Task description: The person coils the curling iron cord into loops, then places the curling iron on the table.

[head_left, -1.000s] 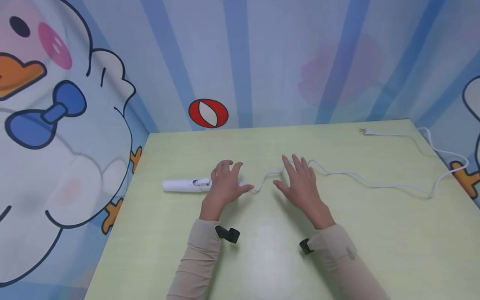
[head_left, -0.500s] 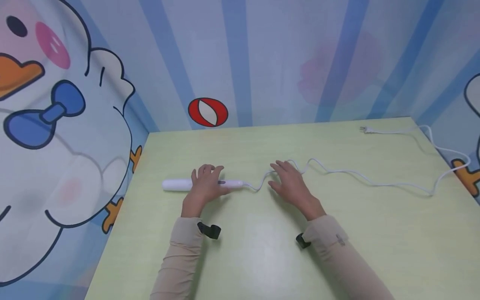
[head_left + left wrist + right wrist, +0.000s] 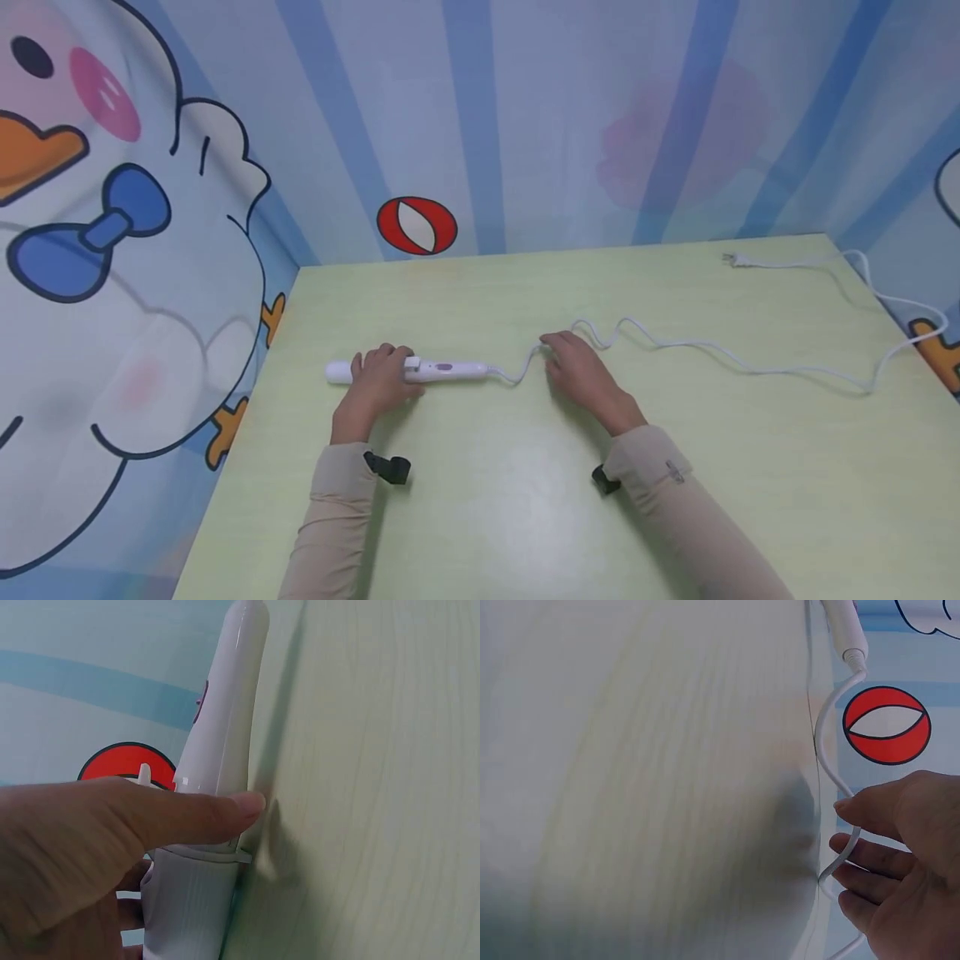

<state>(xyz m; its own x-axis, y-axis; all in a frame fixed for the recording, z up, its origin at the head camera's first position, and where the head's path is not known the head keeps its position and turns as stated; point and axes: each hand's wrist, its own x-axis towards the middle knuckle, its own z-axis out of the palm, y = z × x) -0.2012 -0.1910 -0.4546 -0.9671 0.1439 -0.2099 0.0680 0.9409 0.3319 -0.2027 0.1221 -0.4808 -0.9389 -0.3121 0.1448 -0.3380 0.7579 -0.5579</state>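
Observation:
A white curling iron (image 3: pixel 457 370) lies across the table, its cord end to the right, with a dark oval button area on the handle. My left hand (image 3: pixel 375 383) grips its middle near the small lever; in the left wrist view the thumb (image 3: pixel 217 814) crosses the near side and the fingers reach round the far side. To the right, my right hand (image 3: pixel 581 375) is at the white cord (image 3: pixel 513 379). In the right wrist view the cord runs between thumb and fingers, the thumb tip overlapping it, and a gap shows between thumb and index finger.
The cord winds to the right, passes the table's right edge and loops back to a plug (image 3: pixel 738 261) near the back right corner. The pale table (image 3: pixel 487 517) meets a printed cloth backdrop (image 3: pixel 555 125) at the back and sides.
My left hand has slid left along the curling iron from the handle to its middle, uncovering the handle. My right hand has moved left and its fingers have drawn in at the cord.

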